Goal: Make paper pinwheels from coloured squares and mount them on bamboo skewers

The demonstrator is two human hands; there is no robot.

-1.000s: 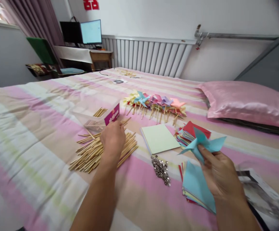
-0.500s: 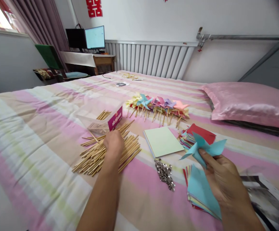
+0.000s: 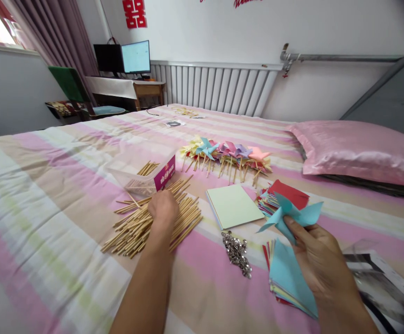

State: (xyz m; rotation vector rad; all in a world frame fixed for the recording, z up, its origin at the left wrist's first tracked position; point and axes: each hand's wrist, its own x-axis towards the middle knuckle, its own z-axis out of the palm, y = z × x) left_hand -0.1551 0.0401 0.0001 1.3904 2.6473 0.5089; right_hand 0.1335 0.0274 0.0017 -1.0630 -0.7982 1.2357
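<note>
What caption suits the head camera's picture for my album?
Over a striped bedspread, the right hand holds a blue paper pinwheel; the left hand is at a pile of sticks.

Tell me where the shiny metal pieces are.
In the head view, the metal pieces lie right of centre, between your left hand and right hand, just below the pale green paper.

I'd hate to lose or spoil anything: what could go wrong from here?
The loose sticks could scatter if the left hand drags through them. The blue paper pinwheel might crease if the right hand pinches it too hard. The small metal pieces, heaped loose on the bedspread, could get knocked about and lost.
</note>
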